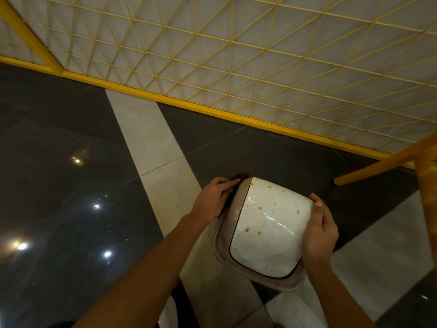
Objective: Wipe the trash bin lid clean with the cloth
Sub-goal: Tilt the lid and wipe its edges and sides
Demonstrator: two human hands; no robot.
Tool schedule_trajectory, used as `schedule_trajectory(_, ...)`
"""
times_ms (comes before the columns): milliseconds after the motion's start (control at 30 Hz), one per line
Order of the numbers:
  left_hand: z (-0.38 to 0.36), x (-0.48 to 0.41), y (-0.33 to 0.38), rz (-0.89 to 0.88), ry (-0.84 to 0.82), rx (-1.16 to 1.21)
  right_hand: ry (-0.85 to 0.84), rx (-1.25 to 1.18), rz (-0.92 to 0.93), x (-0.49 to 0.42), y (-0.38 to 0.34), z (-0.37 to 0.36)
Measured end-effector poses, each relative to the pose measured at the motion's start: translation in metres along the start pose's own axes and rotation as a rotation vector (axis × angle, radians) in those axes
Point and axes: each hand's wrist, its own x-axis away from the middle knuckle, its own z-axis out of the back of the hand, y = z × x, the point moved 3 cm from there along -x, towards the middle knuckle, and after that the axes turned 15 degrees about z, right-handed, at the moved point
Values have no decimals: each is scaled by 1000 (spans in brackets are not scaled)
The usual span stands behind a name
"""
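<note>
The trash bin lid (267, 235) is a white swing flap in a beige frame (227, 249), spotted with orange stains. It is held tilted above the floor between both hands. My left hand (212, 202) grips the frame's left edge, fingers lying along the rim. A small dark brown thing (239, 175) peeks out beyond those fingertips at the lid's far corner; I cannot tell if it is the cloth. My right hand (319, 230) curls round the lid's right edge with the thumb on top.
A yellow wire-mesh panel (236, 55) with a yellow frame stands behind. A yellow wooden leg and rail (425, 185) are at the right. The floor is glossy dark tile (59, 162) with pale strips (151, 143). Something white (295, 308) sits below the lid.
</note>
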Motion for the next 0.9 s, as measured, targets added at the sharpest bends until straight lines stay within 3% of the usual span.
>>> schedule_trajectory(200,4,-7,6,3,-45,-124,16,-9,5,0,2,0)
schedule_trajectory(467,-15,61,-26,102,97,160,30,-8,4,2,0,0)
schedule_trajectory(733,-11,46,-18,155,82,161,31,8,8,1,2,0)
schedule_trajectory(900,-22,97,-38,178,171,223,30,12,11,1,2,0)
